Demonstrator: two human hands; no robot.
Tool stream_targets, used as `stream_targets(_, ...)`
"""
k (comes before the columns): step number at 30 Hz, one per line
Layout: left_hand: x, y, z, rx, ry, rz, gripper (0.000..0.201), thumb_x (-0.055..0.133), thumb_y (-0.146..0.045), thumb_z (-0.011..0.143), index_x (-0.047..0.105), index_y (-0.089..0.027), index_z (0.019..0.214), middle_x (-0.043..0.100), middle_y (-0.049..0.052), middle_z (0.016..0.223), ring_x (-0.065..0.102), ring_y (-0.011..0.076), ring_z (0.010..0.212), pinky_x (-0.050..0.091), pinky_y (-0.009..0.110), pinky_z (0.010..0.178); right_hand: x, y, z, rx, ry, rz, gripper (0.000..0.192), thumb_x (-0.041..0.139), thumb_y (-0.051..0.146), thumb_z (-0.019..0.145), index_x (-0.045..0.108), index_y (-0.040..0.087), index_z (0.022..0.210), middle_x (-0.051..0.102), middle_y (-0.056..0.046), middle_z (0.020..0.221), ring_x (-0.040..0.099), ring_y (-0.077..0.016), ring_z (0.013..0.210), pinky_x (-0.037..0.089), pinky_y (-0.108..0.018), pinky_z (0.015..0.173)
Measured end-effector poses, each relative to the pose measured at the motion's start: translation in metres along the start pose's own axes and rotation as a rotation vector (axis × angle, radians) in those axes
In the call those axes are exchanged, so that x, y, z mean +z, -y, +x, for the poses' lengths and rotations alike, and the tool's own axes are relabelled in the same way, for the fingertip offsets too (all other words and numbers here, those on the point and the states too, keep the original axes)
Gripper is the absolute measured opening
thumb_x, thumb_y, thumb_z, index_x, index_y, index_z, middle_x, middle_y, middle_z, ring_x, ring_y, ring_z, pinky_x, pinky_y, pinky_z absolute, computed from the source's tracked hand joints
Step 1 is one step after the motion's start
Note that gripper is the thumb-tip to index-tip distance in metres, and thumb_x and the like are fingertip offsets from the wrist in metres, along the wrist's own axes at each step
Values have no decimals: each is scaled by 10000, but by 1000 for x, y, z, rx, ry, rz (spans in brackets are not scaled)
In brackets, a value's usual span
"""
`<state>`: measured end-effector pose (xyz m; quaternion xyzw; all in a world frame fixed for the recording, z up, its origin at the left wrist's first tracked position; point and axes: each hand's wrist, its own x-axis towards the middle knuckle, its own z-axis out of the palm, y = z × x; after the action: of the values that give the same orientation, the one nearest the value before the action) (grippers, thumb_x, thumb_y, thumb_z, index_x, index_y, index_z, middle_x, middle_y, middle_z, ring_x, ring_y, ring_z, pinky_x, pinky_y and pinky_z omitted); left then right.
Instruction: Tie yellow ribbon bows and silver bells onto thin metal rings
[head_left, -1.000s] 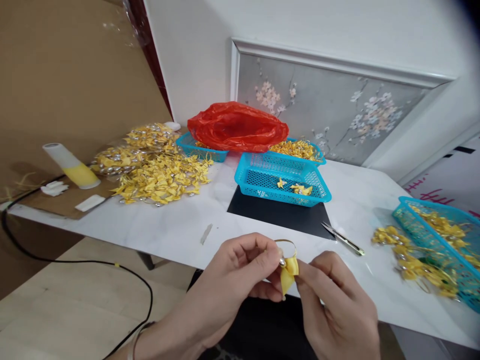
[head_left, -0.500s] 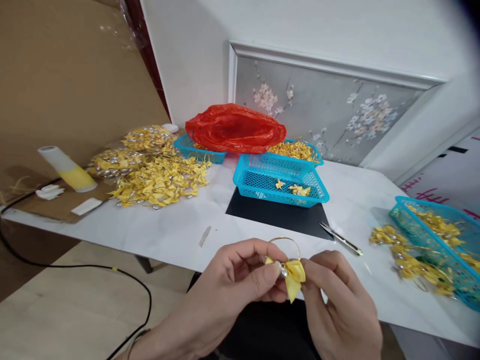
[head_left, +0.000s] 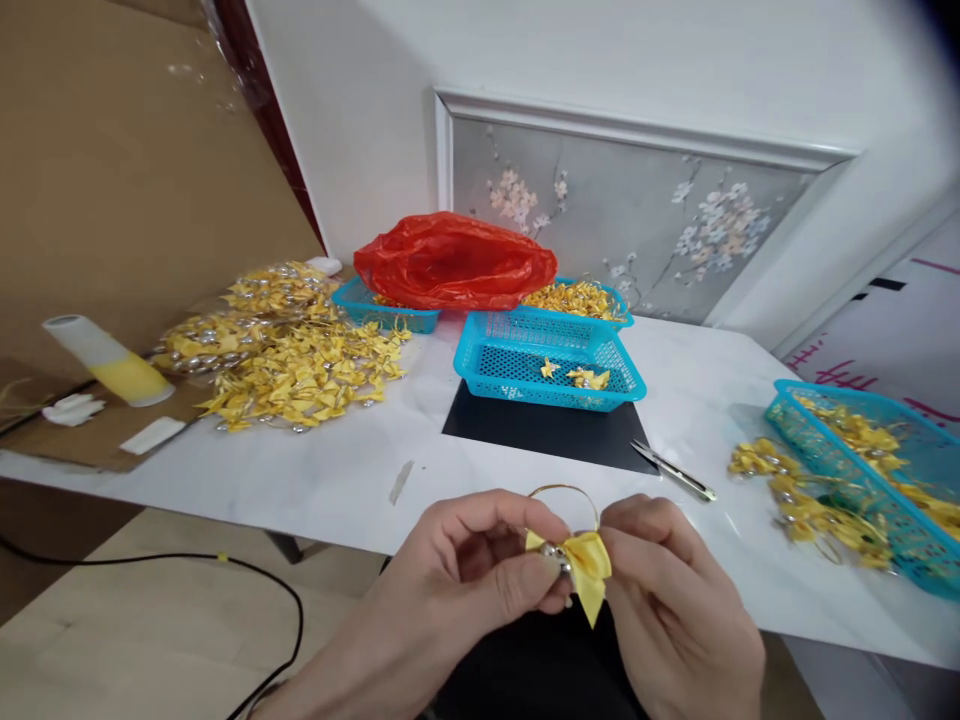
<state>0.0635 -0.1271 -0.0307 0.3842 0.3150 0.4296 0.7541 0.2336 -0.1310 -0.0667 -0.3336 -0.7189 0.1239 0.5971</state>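
Observation:
Between my hands is a yellow ribbon bow [head_left: 589, 567] with small silver bells [head_left: 556, 556] at its middle and a loop of gold cord [head_left: 566, 489] standing up behind. My left hand [head_left: 491, 570] is closed, its thumb and fingers pinching the bow at the bells. On the other side, my right hand [head_left: 675, 590] pinches the bow's right edge; its fingertips are partly hidden behind the ribbon. Both hands are held over the table's front edge. Beyond them, a pair of small metal snips [head_left: 673, 470] lies at the corner of a black sheet [head_left: 540, 432].
A blue basket [head_left: 551, 385] with a few bows stands on the black sheet. Behind it are a red plastic bag [head_left: 457, 265] and more baskets. Bows are heaped [head_left: 307, 375] at left; another blue basket [head_left: 855, 490] stands at right. A yellow-white roll [head_left: 112, 365] lies far left.
The view has shifted slightly, so the table things sit a little further left. Both hands keep their pinch on the bow, which has barely turned.

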Motion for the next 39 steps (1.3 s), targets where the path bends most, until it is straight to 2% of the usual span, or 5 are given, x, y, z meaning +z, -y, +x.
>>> stream_targets(16, -1, -3, 0, 27, -63, 242, 162, 835, -303, 705, 748, -230, 819, 638, -26, 716, 555, 137, 688, 444, 249, 648, 1, -3, 6, 134, 1, 119, 214, 578, 19, 848, 651, 220, 832, 639, 9, 719, 644, -137, 677, 541, -236, 576)
stream_targets(23, 2, -2, 3, 141, -109, 293, 76, 780, -183, 764, 731, -235, 788, 689, -28, 795, 597, 124, 768, 472, 204, 703, 1, -3, 1, 159, -1, -17, 260, 522, 30, 872, 632, 241, 977, 721, 20, 827, 698, -102, 715, 563, -147, 592)
stream_targets(29, 2, 2, 5, 242, -292, 480, 64, 771, -216, 765, 728, -241, 805, 705, -13, 823, 625, 147, 773, 508, 205, 678, -6, 4, 10, -185, 42, -382, 330, 534, -26, 828, 659, 164, 1068, 688, -119, 1010, 640, -213, 970, 589, -338, 783)
stream_targets(34, 5, 2, 4, 343, -367, 622, 61, 762, -194, 752, 729, -239, 777, 709, -6, 791, 631, 156, 710, 533, 220, 657, -9, 13, 19, -317, 105, -390, 201, 605, 13, 847, 678, 136, 988, 678, -107, 896, 635, -193, 817, 599, -333, 667)
stream_targets(39, 6, -1, 3, 392, -359, 658, 119, 743, -128, 726, 730, -243, 756, 722, -6, 791, 650, 172, 711, 542, 236, 666, -5, 16, 35, -456, 172, -469, 226, 466, 50, 925, 682, 112, 906, 720, -103, 814, 662, -193, 758, 594, -316, 642)
